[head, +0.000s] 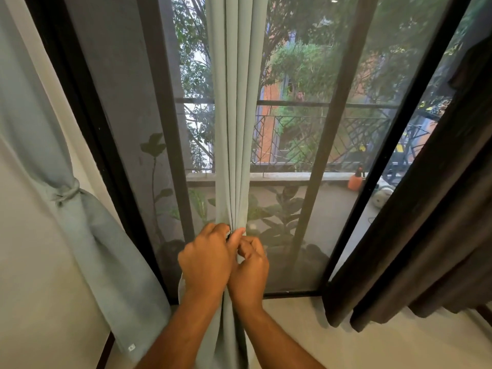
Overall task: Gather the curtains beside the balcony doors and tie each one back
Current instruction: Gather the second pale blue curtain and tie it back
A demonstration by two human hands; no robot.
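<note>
The middle curtain (235, 107) hangs in front of the balcony doors (314, 145), pulled into a narrow bundle of upright pleats that runs straight up from the grip and drops below it between the forearms towards the floor. Both hands meet on it at about waist height: the left hand (206, 259) is wrapped round the near-left side of the bundle with its fingers curled behind the cloth, and the right hand (250, 270) presses in from the right, touching the left, with its thumb and forefinger pinching the folds just above the knuckles. Both are closed on the fabric.

The long axis of the bundle is vertical, so any tie has to go round it crosswise at the level of the grip. No loose tie shows near the hands (it may be hidden behind them). Well off to the left of the grip, the left curtain (80, 209) is already cinched by a tieback (68, 193). Far to the right, the dark curtain (431, 235) hangs loose.
</note>
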